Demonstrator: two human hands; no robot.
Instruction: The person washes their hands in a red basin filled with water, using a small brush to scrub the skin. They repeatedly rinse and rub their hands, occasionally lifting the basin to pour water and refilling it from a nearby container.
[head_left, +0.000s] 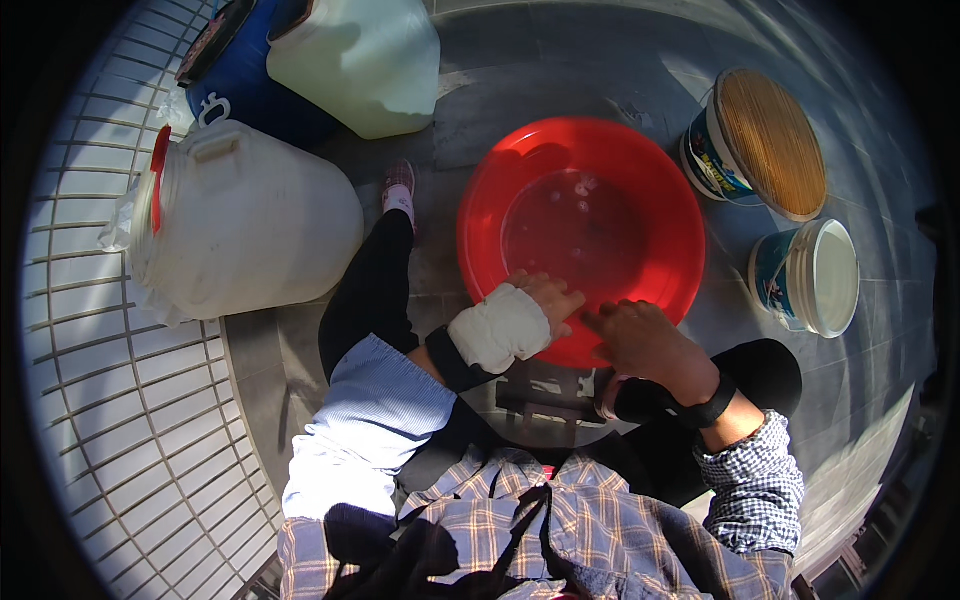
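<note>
A red plastic basin (581, 142) sits on the floor in front of me, with shallow water and several small whitish bits (585, 184) inside. My left hand (551, 292) reaches palm down over its near side, fingers spread. A white cloth or padded wrap (502, 326) covers the back of that hand, above a black wrist band. Close beside it, my right hand (645, 337) is over the near right rim with fingers bent and apart. Nothing shows between the fingers of either hand; both palms are hidden.
A large white plastic drum (262, 217) lies left, near a white tiled wall (90, 360). Behind it are a blue drum (259, 82) and a pale jerrycan (367, 67). Right stand a pail with a round wooden lid (772, 142) and a white-rimmed pail (780, 274).
</note>
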